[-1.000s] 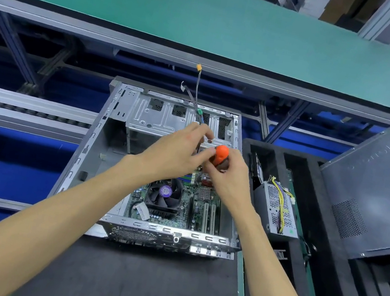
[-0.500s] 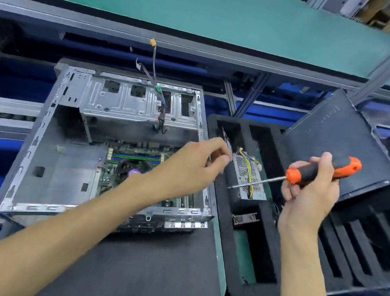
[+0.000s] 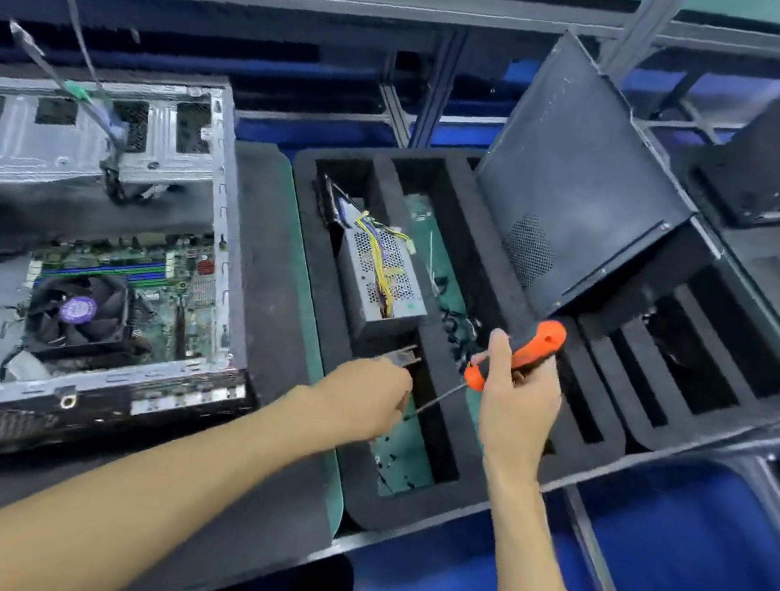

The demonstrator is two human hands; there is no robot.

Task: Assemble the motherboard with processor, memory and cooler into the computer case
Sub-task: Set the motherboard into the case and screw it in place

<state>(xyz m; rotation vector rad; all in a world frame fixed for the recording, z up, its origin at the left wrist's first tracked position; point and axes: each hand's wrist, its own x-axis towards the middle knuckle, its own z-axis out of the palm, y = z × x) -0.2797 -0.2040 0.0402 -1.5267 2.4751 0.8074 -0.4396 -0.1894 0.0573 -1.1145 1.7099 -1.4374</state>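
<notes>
Left hand point(image 3: 362, 397): reaching into the near slot of the black foam tray point(image 3: 489, 490), fingers curled downward at a small metal bracket point(image 3: 400, 355). Motion blur here; contact looks likely, but whether the fingers actually pinch the bracket cannot be told.

Right hand point(image 3: 518, 401): clenched round the orange-and-black handle of a screwdriver point(image 3: 515, 356). Handle tilts up and to the right; the thin shaft runs down-left, tip just beside the left hand's fingers, above the same slot.

Green mat shows at the bottom of that slot, with small dark bits scattered on it.

Left of the tray: open computer case point(image 3: 231, 236) lying on its side on a dark pad. Motherboard point(image 3: 170, 288) sits inside on the case floor, toward the case's right wall. Cooler point(image 3: 77, 310) with a purple hub label is mounted on the board; memory slots point(image 3: 106, 268), blue and green, lie just beyond the cooler.

Farther into the tray: power supply point(image 3: 379, 272), a perforated grey box, stands tilted in a slot with yellow and dark wires draped over its top.

Beyond it, a dark side panel point(image 3: 574, 182) leans tilted against the tray's far right part.

Farthest: loose cables point(image 3: 76, 83) with a green and a yellow plug rise from the case's drive cage.
</notes>
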